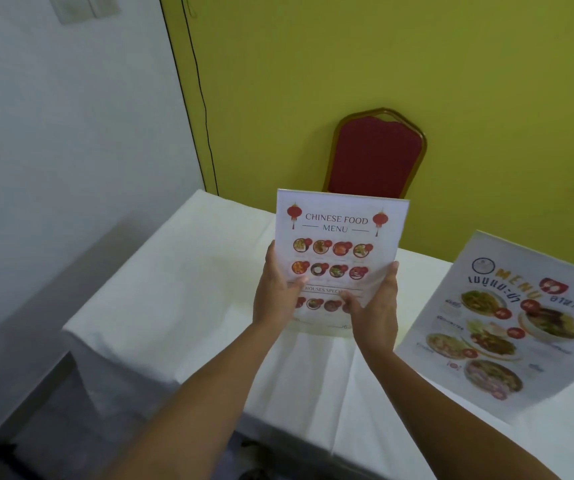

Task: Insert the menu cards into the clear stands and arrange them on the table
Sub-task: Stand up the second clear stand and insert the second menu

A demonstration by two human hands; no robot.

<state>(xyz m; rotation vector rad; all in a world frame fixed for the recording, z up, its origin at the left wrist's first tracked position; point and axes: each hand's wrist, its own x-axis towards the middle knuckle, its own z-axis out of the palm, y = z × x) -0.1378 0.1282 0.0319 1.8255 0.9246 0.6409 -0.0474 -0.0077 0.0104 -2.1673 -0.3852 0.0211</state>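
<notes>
Wide bare stretch of the white-clothed table [174,289] lies open to my left, nothing standing between my left hand [276,296] and the cloth's far corner. To my right the way is blocked: a tilted stand holding a Thai food menu card with dish photos [507,327] stands on the cloth just beside my right hand [375,306]. Straight ahead, the upright Chinese food menu card in its clear stand [339,258] fills the space between my hands, and behind the table's far edge a red padded chair with a gold frame [377,154] backs against the yellow-green wall [417,64].
</notes>
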